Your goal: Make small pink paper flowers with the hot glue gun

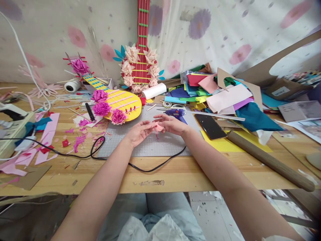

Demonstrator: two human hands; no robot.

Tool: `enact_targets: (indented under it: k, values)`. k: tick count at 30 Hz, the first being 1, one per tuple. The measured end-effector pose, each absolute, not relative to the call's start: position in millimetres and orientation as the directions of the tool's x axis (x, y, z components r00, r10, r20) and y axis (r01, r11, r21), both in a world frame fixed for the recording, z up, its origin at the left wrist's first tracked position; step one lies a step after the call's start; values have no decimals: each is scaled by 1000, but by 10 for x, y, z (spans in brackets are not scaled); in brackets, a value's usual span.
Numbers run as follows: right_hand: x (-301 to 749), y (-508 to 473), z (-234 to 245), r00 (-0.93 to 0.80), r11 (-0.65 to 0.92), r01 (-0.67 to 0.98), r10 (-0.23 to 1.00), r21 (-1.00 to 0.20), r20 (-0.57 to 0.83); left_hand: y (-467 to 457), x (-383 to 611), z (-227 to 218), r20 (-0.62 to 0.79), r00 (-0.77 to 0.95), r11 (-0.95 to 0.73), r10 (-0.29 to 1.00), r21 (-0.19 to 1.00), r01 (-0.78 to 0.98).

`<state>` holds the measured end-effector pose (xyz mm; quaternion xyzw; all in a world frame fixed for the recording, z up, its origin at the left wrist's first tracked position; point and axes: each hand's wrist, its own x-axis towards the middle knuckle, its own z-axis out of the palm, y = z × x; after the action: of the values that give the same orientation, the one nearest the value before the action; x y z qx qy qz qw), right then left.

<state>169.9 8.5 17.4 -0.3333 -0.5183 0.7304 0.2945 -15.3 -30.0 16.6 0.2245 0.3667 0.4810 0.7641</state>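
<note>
Between my two hands is a small pink paper piece (157,126), held above the grey cutting mat (120,144). My left hand (141,132) pinches its left side, and the fingers of my right hand (172,124) close on its right side. A thin magenta strip hangs below it. Just behind my right hand lies a blue glue gun (175,112). To the left rests a yellow paper guitar (125,103) with magenta paper flowers (118,116). Behind it a red paper guitar (141,68) with pale pink flowers leans on the wall covering.
A black phone (210,126) and a long brown tube (271,160) lie on the right. Coloured paper sheets (228,100) pile up behind them. A black cable (150,170) loops across the mat's front. Pink scraps (47,140) and a power strip (15,130) are at left.
</note>
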Motion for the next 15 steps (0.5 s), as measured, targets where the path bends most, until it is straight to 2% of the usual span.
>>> enact_targets:
  k: [8, 11, 15]
  values:
    - [1656, 33, 121, -434, -203, -103, 890, -974, -140, -297, -109, 161, -390, 200, 424, 899, 657, -624]
    - [1680, -35, 126, -383, -30, -38, 924, -999, -13, -290, -109, 166, -387, 190, 411, 902, 640, -649]
    - [1650, -103, 87, -412, 199, 84, 899, -976, 148, -287, -106, 158, -366, 196, 397, 910, 629, -668]
